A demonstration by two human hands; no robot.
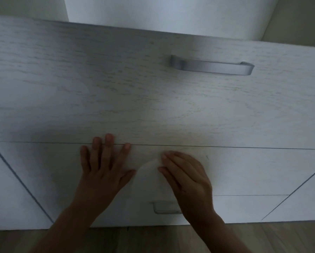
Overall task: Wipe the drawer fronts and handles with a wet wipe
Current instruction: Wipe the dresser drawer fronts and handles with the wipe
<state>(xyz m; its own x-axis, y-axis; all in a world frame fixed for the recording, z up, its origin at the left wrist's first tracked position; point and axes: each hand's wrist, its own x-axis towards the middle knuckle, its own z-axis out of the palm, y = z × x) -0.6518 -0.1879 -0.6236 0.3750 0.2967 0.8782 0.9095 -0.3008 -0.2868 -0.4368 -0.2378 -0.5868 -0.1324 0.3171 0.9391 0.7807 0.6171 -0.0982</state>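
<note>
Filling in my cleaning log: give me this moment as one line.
step: wiping lower drawer front | right hand: pressing wet wipe | left hand: flat, bracing | upper handle: untouched now

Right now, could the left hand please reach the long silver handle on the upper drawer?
Probably yes: the left hand lies flat and empty, and only bare pale wood-grain drawer front separates it from the long silver handle.

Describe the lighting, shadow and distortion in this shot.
Head view: dim overall, brightest on the upper drawer front; shadow darkens the left side and around the left hand; wet wipe edges look soft; wide-angle lens slants the side seams.
</note>
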